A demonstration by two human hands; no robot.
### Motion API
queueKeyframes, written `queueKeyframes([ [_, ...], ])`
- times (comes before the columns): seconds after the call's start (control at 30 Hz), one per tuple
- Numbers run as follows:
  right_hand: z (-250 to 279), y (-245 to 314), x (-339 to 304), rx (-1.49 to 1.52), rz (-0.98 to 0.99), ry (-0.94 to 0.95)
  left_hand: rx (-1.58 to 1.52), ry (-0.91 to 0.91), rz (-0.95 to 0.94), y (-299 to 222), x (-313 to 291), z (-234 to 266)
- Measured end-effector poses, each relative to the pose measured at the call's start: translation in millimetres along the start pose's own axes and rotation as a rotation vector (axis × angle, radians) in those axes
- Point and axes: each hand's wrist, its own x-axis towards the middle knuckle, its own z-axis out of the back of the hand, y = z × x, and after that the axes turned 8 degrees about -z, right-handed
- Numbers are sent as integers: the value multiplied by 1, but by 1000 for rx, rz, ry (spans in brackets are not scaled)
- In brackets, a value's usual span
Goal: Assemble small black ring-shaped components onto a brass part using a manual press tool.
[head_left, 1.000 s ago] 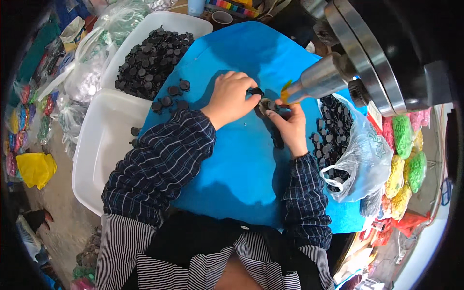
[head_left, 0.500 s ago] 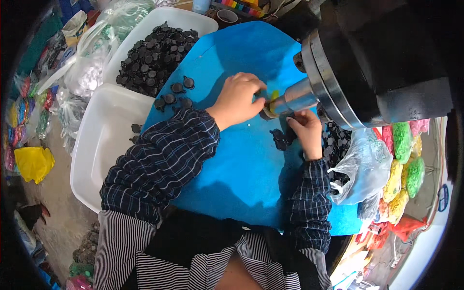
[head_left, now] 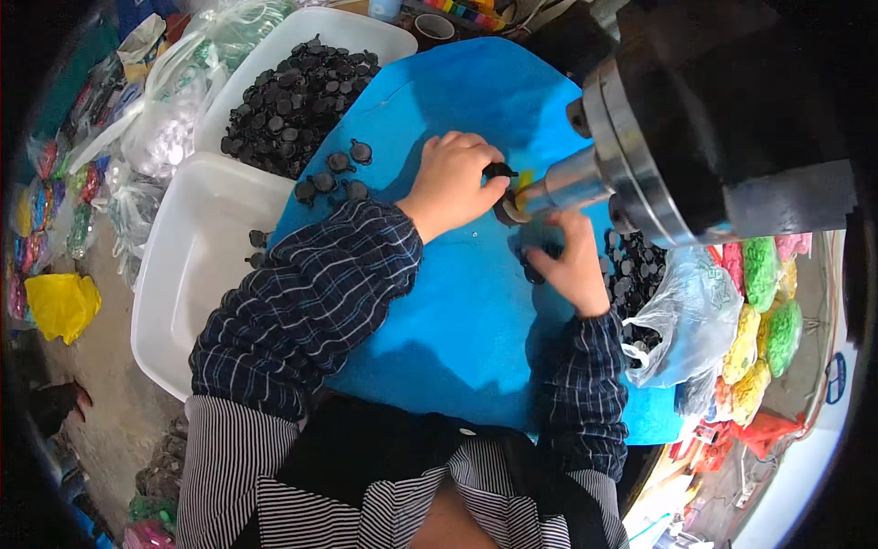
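Note:
My left hand [head_left: 459,181] pinches a small black disc-shaped piece with a tab [head_left: 498,171] between thumb and fingers, beside the machine's metal shaft [head_left: 567,181]. Just below it, under the shaft's tip, is a small round metal seat [head_left: 509,210]. My right hand [head_left: 578,265] is bent over a few loose black pieces [head_left: 532,271] on the blue work surface [head_left: 448,339]. Its thumb and fingertips are smeared by motion, so whether they grip a piece is unclear. Several more black discs [head_left: 324,182] lie to the left of my left hand.
A white bin [head_left: 399,41] heaped with black discs stands at the far left. A nearer white bin [head_left: 151,302] has a couple of discs at its edge. The dark machine body [head_left: 732,128] fills the upper right. A clear plastic bag [head_left: 700,306] with black pieces lies right.
A black disc now shows in my left hand's fingertips by the shaft. My right hand has drawn back from the shaft's tip, down toward the loose pieces.

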Motion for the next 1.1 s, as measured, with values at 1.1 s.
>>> queueKeyframes([
  [1.1,2,-45,-14,328,-426,3,-197,119,-115,-5,-2,-4],
])
